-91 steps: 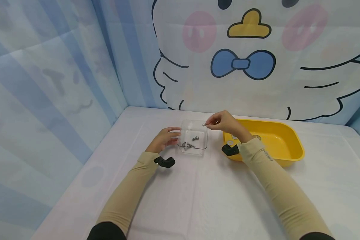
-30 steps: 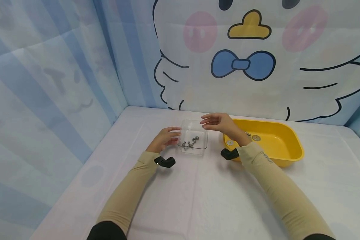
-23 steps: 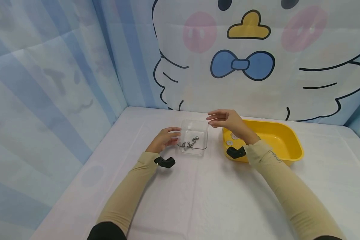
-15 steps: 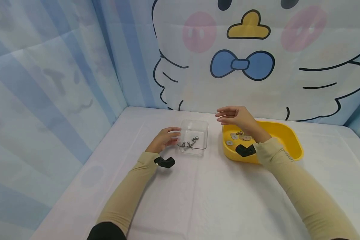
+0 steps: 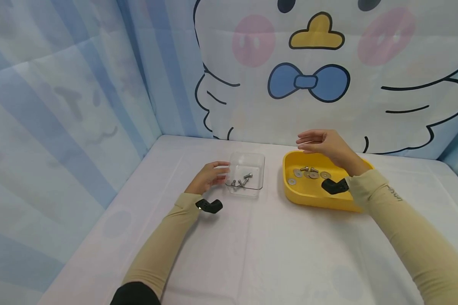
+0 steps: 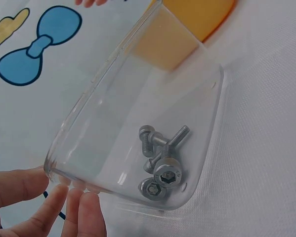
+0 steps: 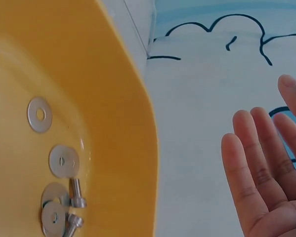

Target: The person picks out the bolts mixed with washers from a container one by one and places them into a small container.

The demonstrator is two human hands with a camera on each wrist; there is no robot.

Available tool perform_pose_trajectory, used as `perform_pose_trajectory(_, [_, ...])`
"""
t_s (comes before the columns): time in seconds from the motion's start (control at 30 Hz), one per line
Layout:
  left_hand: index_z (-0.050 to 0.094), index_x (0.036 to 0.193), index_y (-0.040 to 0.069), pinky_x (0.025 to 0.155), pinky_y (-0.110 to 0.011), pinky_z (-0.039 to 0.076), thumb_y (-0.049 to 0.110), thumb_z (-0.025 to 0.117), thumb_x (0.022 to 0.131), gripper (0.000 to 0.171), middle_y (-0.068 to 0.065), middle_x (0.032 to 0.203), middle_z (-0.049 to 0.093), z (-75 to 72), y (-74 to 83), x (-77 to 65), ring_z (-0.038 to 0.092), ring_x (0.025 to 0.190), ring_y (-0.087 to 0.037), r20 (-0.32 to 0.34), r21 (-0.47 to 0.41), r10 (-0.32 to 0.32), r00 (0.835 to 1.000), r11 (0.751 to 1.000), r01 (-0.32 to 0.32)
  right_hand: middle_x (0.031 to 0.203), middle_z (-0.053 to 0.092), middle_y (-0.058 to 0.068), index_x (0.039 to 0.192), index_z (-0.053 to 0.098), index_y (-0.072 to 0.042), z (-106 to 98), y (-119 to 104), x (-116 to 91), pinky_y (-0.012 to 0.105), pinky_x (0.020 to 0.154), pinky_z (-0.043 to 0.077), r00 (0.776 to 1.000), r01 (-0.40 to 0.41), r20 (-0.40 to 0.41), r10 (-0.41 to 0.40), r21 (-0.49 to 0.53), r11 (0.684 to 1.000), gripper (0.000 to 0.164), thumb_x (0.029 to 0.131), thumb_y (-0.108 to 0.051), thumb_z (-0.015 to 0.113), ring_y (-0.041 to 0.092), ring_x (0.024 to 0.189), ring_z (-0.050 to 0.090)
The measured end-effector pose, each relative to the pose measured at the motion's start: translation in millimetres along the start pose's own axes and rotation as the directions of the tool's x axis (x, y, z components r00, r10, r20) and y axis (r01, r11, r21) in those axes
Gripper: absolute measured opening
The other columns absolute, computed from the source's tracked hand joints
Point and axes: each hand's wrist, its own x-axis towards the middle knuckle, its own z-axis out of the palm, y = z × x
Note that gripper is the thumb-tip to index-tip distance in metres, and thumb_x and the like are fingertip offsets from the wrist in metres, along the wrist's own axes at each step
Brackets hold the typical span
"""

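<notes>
A clear plastic box (image 5: pixel 246 163) stands on the table with several socket-head bolts (image 6: pixel 167 170) lying in a heap inside. My left hand (image 5: pixel 209 178) is at the box's left side, its fingertips (image 6: pixel 91 210) touching the outside of the wall near the rim. Farther right, my right hand (image 5: pixel 330 146) is raised over the back of the yellow tray (image 5: pixel 320 201), fingers spread and the palm bare in the right wrist view. Two bolts (image 7: pixel 77 193) and several flat washers (image 7: pixel 63 161) lie on the tray's floor toward its left end.
A white cloth covers the table (image 5: pixel 259 250). Right behind the box and tray rises a fabric backdrop (image 5: pixel 248 110) with a cartoon print, and a blue-striped curtain (image 5: pixel 76 127) hangs along the left. Table surface shows between box and tray.
Three seconds ago my right hand pinched a bolt over the box; it has let go and moved right, above the tray. Another bolt lies in the box. My left hand has stayed put.
</notes>
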Motion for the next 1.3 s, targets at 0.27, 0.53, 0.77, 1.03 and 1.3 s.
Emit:
perform_pose_trajectory(0.27, [0.054, 0.132, 0.013, 0.067, -0.017, 0.048, 0.014, 0.06, 0.092, 0.04, -0.008, 0.127, 0.05, -0.4, 0.4, -1.2, 0.053, 0.084, -0.012, 0.004, 0.002, 0.003, 1.0, 1.0, -0.003, 0.111, 0.067, -0.004, 0.128, 0.053, 0.001, -21, 14, -2, 0.016, 0.084, 0.051, 0.999, -0.035, 0.004, 0.035, -0.105, 0.994, 0.051, 0.088, -0.028, 0.066, 0.005, 0.094, 0.064])
perform_pose_trajectory(0.53, [0.053, 0.132, 0.012, 0.069, -0.017, 0.048, 0.014, 0.06, 0.092, 0.04, -0.007, 0.123, 0.052, -1.0, 1.6, -2.1, 0.054, 0.082, -0.011, 0.01, 0.001, 0.005, 1.0, 1.0, -0.005, 0.11, 0.069, 0.002, 0.123, 0.059, 0.0, -30, 32, -2, 0.014, 0.082, 0.05, 0.997, -0.064, 0.028, 0.071, -0.181, 0.981, 0.048, 0.086, -0.03, 0.068, 0.006, 0.093, 0.065])
perform_pose_trajectory(0.77, [0.054, 0.132, 0.012, 0.069, -0.017, 0.048, 0.014, 0.06, 0.092, 0.04, -0.007, 0.123, 0.052, -2.1, 1.2, -2.2, 0.054, 0.081, -0.01, 0.02, -0.003, 0.018, 1.0, 1.0, -0.018, 0.112, 0.068, 0.005, 0.122, 0.059, 0.001, -35, 48, 2, 0.017, 0.085, 0.051, 0.991, -0.084, 0.086, 0.104, -0.208, 0.975, 0.048, 0.087, -0.031, 0.068, 0.012, 0.098, 0.064])
perform_pose_trajectory(1.03, [0.053, 0.133, 0.012, 0.073, -0.019, 0.048, 0.013, 0.06, 0.092, 0.041, -0.008, 0.125, 0.051, -1.4, 1.0, -2.9, 0.053, 0.082, -0.011, 0.021, 0.006, 0.011, 1.0, 1.0, -0.011, 0.118, 0.066, 0.01, 0.126, 0.057, 0.001, -37, 63, 5, 0.018, 0.086, 0.052, 0.981, -0.114, 0.13, 0.144, -0.213, 0.97, 0.055, 0.085, -0.035, 0.069, 0.006, 0.098, 0.064])
perform_pose_trajectory(1.3, [0.053, 0.133, 0.012, 0.07, -0.018, 0.048, 0.014, 0.06, 0.092, 0.041, -0.007, 0.125, 0.05, -0.8, 2.1, -3.7, 0.053, 0.081, -0.01, 0.021, 0.0, 0.001, 1.0, 1.0, -0.001, 0.121, 0.064, 0.014, 0.127, 0.055, 0.003, -35, 76, 6, 0.023, 0.089, 0.052, 0.973, -0.131, 0.157, 0.166, -0.212, 0.969, 0.054, 0.086, -0.029, 0.068, 0.007, 0.099, 0.065])
